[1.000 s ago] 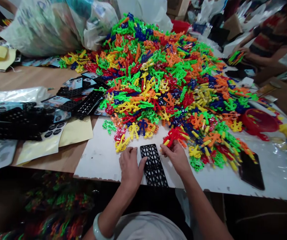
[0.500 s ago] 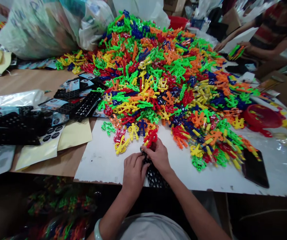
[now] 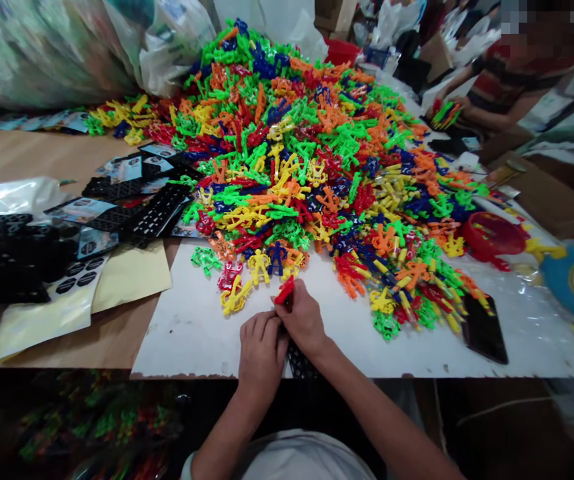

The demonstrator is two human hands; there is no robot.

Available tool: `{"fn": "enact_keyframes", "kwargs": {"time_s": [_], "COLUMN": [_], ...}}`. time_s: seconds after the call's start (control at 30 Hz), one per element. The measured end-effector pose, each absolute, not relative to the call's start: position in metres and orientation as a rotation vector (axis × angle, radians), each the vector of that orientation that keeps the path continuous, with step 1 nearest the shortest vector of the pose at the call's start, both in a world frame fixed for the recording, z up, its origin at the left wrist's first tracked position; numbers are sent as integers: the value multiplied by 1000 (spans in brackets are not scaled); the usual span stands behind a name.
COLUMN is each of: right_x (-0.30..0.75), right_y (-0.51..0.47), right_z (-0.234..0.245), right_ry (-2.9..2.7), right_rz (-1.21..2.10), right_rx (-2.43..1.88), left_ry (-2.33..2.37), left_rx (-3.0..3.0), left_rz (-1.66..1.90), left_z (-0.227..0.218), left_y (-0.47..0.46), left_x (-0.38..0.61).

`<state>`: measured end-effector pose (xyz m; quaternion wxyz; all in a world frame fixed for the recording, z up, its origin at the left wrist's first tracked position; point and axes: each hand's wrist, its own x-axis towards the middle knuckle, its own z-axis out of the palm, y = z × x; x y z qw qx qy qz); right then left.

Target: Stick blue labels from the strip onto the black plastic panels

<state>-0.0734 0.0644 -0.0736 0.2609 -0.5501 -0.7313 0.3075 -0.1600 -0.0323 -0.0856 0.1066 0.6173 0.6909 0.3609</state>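
At the front edge of the white board, my right hand point(image 3: 304, 321) is closed on a red plastic toy figure point(image 3: 285, 291), which sticks up past the fingertips. My left hand point(image 3: 261, 348) is beside it, fingers closed at the top of a black perforated sheet or pouch point(image 3: 301, 362). Most of that black piece is covered by my hands. Just beyond my fingers lie a yellow figure point(image 3: 259, 267), a blue figure point(image 3: 277, 257) and another yellow figure point(image 3: 237, 297). Behind them rises a large heap of multicoloured figures point(image 3: 291, 167).
Black perforated pouches point(image 3: 157, 213) and a sticker sheet point(image 3: 74, 283) lie to the left. A phone point(image 3: 485, 328) and a red basket-like container point(image 3: 494, 239) are on the right. A large plastic bag point(image 3: 57, 53) stands at back left; a co-worker point(image 3: 497, 87) sits at back right.
The view has turned right, bringing a blue and yellow round object into sight. The red figure has tilted in my right hand, and both hands have drawn closer over the black piece.
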Motion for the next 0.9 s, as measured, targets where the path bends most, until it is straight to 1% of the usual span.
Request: {"fn": "enact_keyframes", "kwargs": {"time_s": [0.1,0.2,0.33,0.43,0.47,0.5,0.53,0.63,0.7,0.73,0.8,0.9], "right_x": [-75,-76,-69,-44,-30,-15,2,48,68,73,77,72], "right_y": [64,63,65,71,75,81,87,111,125,130,136,132], "right_z": [-75,-76,-74,-67,-64,-61,-58,-53,-54,-54,-55,-52], "right_ry": [-2064,-2054,-2064,-2104,-2099,-2086,-2060,-2005,-2078,-2130,-2193,-2043], "right_rz": [767,811,883,1038,1038,969,825,129,-122,-162,-130,90], "right_rx": [-1467,-1417,-1332,-1214,-1201,-1224,-1297,-1698,-1913,-1971,-1978,-1879], "left_ry": [1966,1907,1924,1971,1979,1982,1985,1991,1993,1993,1994,1999], "left_rx": [1647,1448,1699,1808,1827,1848,1871,1927,1950,1958,1966,1961], "left_rz": [1183,1308,1248,1196,1190,1182,1174,1148,1131,1123,1113,1102], "left_z": [-79,-67,-62,-73,-77,-81,-85,-91,-93,-93,-92,-91], "left_y": [-30,-17,8,18,20,20,20,21,22,22,23,23], "left_x": [-169,-182,-187,-185,-184,-184,-183,-183,-183,-184,-184,-184]}}
